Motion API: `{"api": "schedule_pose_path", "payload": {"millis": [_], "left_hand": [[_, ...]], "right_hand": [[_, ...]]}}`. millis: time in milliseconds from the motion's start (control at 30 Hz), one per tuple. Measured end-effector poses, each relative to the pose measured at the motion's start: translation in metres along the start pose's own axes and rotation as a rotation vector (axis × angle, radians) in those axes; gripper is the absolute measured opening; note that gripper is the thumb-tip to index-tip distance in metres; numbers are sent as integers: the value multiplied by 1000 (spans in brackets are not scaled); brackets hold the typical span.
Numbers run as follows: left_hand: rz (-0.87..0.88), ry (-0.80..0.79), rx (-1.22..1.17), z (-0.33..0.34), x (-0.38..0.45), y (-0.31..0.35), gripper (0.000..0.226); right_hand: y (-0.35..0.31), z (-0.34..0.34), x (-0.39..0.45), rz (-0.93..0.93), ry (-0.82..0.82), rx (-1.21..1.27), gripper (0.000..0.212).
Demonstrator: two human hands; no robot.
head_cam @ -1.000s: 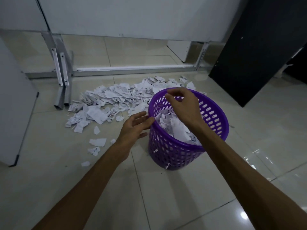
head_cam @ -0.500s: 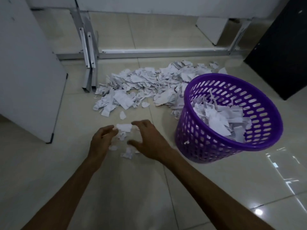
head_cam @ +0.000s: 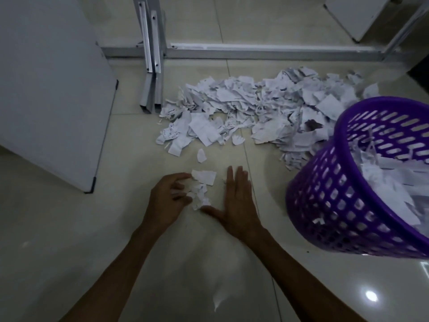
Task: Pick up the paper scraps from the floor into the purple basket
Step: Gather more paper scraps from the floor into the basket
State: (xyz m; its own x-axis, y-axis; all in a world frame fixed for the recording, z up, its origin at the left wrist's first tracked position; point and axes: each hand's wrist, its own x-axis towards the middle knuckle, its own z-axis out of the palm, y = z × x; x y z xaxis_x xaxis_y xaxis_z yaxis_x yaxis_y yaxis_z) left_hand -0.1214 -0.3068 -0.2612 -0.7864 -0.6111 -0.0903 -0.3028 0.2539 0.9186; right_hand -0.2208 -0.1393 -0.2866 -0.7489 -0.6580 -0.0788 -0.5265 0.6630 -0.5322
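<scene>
Your left hand (head_cam: 167, 201) pinches the small scraps (head_cam: 201, 188) at frame centre; right hand (head_cam: 236, 201) lies flat, open. Next, scoop them together and lift into the purple basket (head_cam: 343, 205) at right.

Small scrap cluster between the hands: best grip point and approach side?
Scoop the small scrap cluster from both flanks at floor level. It is loose flat bits, so no single piece lifts the rest. The left hand already curls into its left edge; the flat right hand probably should sweep in from the right, then lift to the purple basket.
</scene>
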Motion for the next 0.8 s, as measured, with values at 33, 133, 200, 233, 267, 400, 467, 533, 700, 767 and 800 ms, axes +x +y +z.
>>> {"api": "schedule_pose_path", "payload": {"millis": [33,133,200,233,267,400,467,533,700,767,800], "left_hand": [[22,13,17,1,6,0,59],[39,20,72,4,24,0,61],[-18,16,40,3,34,0,60],[-40,18,11,2,39,0,58],[-56,25,-27,1,41,-1,53],[-76,223,-117,-4,47,-9,32],[-14,336,-25,-9,57,-11,35],[85,386,75,-14,78,-9,43],[235,172,187,-12,141,0,74],[294,43,232,-6,163,4,80],[299,-14,272,-2,171,5,82]], "right_hand": [[-2,2,10,-13,-18,-12,123],[-6,8,33,-97,-58,-36,108],[-7,10,45,-169,-57,-14,94],[-7,9,53,-196,-48,7,88],[-8,5,60,-212,-42,27,83],[-15,-3,85,-281,-156,-88,73],[-18,-2,85,-290,-181,-74,71],[-19,-5,83,-252,-129,122,59],[-7,-26,99,-188,122,177,61],[-2,-35,113,-166,183,68,68],[0,-39,120,-149,168,26,72]]}}
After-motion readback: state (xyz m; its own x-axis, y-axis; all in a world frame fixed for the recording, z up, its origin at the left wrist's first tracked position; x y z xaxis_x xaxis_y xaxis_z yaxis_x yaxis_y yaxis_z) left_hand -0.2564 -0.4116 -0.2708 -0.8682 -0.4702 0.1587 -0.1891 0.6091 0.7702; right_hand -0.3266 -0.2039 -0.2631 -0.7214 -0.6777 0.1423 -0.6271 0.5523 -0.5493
